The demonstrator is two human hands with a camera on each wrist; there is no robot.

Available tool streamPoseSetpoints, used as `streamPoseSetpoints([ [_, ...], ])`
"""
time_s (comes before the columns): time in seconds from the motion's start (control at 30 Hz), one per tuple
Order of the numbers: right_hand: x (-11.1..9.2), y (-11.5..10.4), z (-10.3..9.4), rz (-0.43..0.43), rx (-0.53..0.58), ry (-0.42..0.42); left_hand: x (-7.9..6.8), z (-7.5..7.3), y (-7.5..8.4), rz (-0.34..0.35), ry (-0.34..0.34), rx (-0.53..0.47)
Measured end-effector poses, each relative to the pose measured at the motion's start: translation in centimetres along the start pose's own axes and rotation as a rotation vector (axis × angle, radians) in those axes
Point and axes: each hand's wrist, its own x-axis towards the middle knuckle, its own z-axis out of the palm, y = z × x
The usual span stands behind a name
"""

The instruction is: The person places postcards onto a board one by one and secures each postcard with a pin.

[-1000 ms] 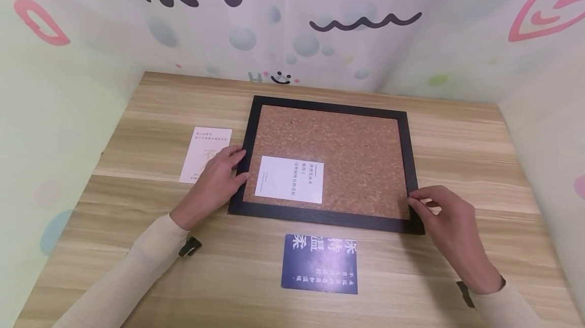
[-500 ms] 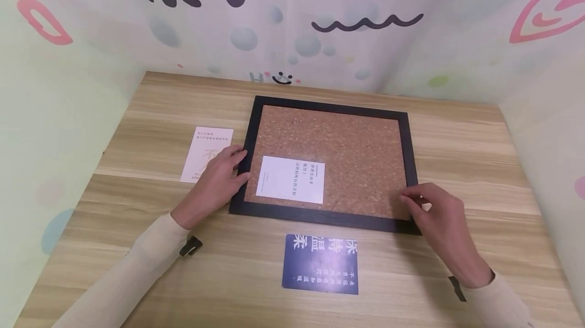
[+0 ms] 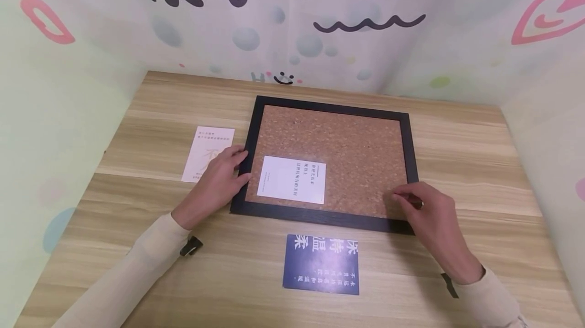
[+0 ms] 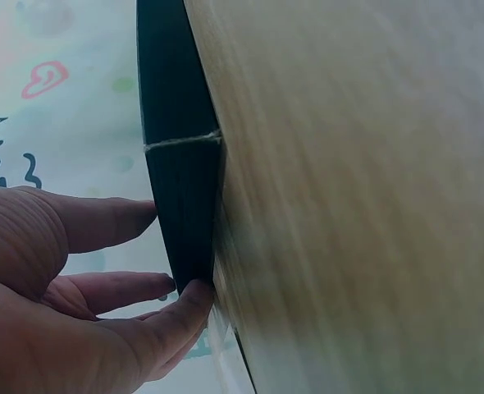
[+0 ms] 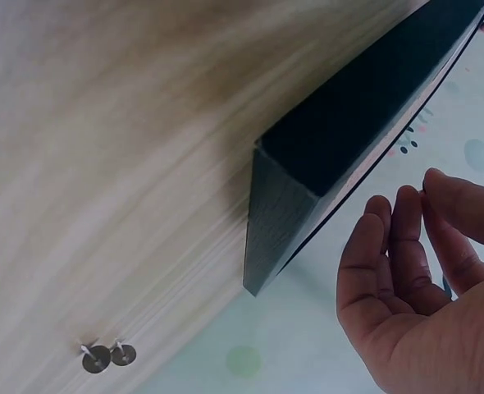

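Note:
A framed corkboard (image 3: 352, 160) with a black border lies flat on the wooden table. My left hand (image 3: 217, 181) rests on its left edge; in the left wrist view, the thumb and fingertips (image 4: 194, 294) lie along the black frame (image 4: 176, 172). A white card (image 3: 292, 179) with printed text sits at the cork's lower left. My right hand (image 3: 429, 216) is over the lower right of the cork, thumb and forefinger pinched together. In the right wrist view, only a tiny dark sliver of the thumbtack (image 5: 423, 189) shows between those fingertips.
A blue card (image 3: 321, 264) lies in front of the board. Left of it is a pale pink card (image 3: 207, 153), partly behind my left hand. Two metal thumbtacks (image 5: 96, 359) rest on the table in the right wrist view. A printed cloth backdrop (image 3: 292, 28) stands behind the table.
My right hand has moved left from the frame's right edge to over the cork, fingers still pinched. The left hand and cards hold their places; the view has shifted slightly.

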Motion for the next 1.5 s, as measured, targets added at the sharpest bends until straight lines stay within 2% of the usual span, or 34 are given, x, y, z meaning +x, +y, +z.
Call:
streamPoseSetpoints([
  [0.43,0.3,-0.6,0.5,0.008,0.007,-0.015,-0.7,0.2,0.0,0.029,0.032,0.021],
  [0.73,0.3,-0.8,0.8,0.002,0.015,-0.015,-1.2,0.4,0.6,0.123,0.042,0.076],
  [1.2,1.2,-1.6,1.9,-0.022,0.047,-0.035,-2.0,1.6,1.4,0.224,0.035,0.210],
  [1.5,1.8,-2.0,2.4,-0.038,0.041,-0.042,-2.2,2.2,1.5,0.257,0.046,0.267],
])
